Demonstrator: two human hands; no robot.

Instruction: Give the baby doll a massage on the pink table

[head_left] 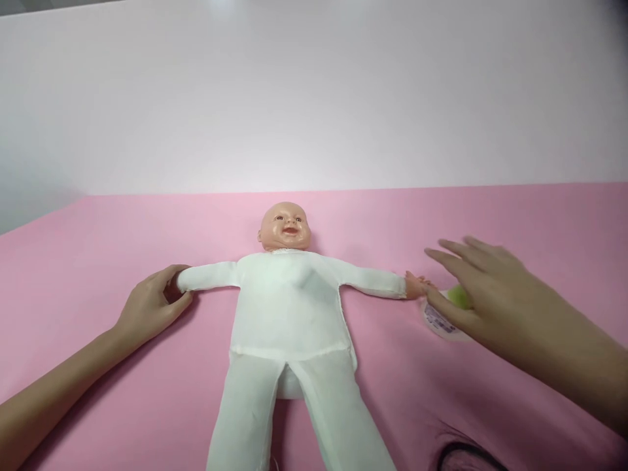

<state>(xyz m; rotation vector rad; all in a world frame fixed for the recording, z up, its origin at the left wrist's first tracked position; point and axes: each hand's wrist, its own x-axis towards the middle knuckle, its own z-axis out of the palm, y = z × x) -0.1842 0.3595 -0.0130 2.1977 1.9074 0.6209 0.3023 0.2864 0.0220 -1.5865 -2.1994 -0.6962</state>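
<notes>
Head view, nearest first: a dark curved strap or cord (468,454) shows at the bottom edge, lying on the pink sheet (98,222); what it belongs to cannot be told. Just beyond it the doll's two white trouser legs (294,418) run out of the frame toward the viewer.

The doll (289,307) lies on its back in the middle of the sheet, dressed in a white suit, arms stretched straight out to either side.

The left hand (150,307) comes in from the lower left and is curled around the end of the doll's sleeve (209,276), fingers and thumb wrapped narrowly about the cuff so that the doll's own hand is hidden there.

The right hand (483,288) reaches in from the right, fingers spread wide and loose, hovering over a small white bottle (441,322) with a green cap (458,296) and a purple-printed label. The thumb lies against the bottle, but the fingers are not closed on it. The bottle lies on its side on the sheet, just beside the doll's bare hand (416,286). What the bottle contains cannot be seen.

Farther off is the doll's bald head (285,226), and behind it a plain pale wall (314,98).
</notes>
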